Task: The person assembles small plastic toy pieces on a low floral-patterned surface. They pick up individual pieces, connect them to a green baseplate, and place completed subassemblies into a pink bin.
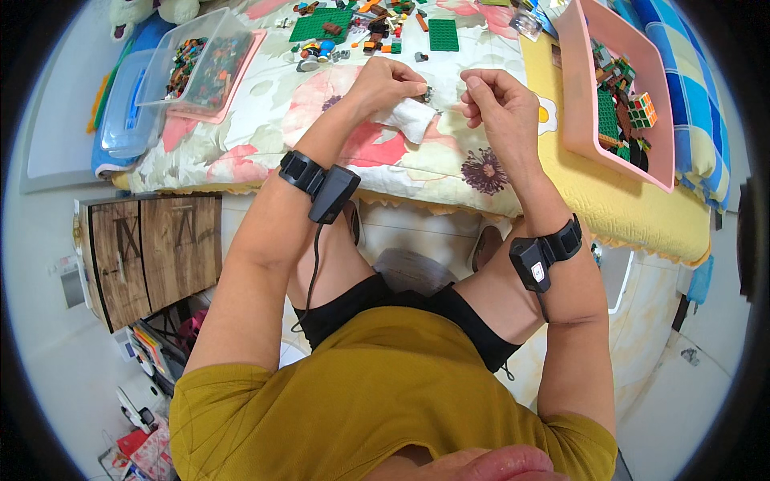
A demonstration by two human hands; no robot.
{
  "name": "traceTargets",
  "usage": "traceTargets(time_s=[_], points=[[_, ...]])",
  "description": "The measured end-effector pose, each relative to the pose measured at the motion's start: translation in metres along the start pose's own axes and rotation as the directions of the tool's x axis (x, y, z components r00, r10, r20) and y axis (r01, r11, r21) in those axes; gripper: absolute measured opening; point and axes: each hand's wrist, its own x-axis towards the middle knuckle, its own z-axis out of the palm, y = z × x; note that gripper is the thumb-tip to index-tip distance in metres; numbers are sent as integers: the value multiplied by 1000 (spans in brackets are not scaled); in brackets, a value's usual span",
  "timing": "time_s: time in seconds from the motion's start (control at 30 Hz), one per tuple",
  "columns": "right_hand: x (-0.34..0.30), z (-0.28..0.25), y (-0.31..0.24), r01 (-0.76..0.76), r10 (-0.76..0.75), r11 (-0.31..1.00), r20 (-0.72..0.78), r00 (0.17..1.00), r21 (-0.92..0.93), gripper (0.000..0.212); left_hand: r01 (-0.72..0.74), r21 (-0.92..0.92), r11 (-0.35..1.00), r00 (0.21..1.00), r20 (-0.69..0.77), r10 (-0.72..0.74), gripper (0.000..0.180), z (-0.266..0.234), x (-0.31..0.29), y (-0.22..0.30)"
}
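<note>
My left hand [387, 88] is raised over the flowered bedspread [265, 136], its fingers pinched together. A crumpled white cloth or tissue [411, 119] hangs below those fingers and is held in them. By the fingertips shows a small dark grey piece [428, 94], too small to name. To the right and apart from it, my right hand [504, 103] has its thumb against the curled forefinger. Whatever those fingers hold, if anything, is hidden. Just beyond the hands lie loose building bricks [381, 28] in many colours, a green baseplate [321, 26] and a smaller green plate [443, 35].
A clear plastic box [152, 84] of small bricks stands at the left, beside a pink tray [247, 88]. At the right a pink bin [622, 164] holds green bricks and a puzzle cube [642, 111]. A wooden cabinet [152, 256] stands below the bed's left end.
</note>
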Motion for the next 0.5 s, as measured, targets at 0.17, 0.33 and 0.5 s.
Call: traceTargets(time_s=[0.17,0.33,0.5], points=[[1,1,2,-9,9,1000,-3,1000,-7,17,-12,-1,1000,999,42,12,23,-2,-1,2],[2,-2,3,-5,5,1000,-8,1000,-16,18,15,-68,998,997,73,-10,25,-6,-5,5],[2,-3,3,-3,3,1000,-17,1000,-19,19,-1,-61,998,996,94,7,28,-7,-5,5]])
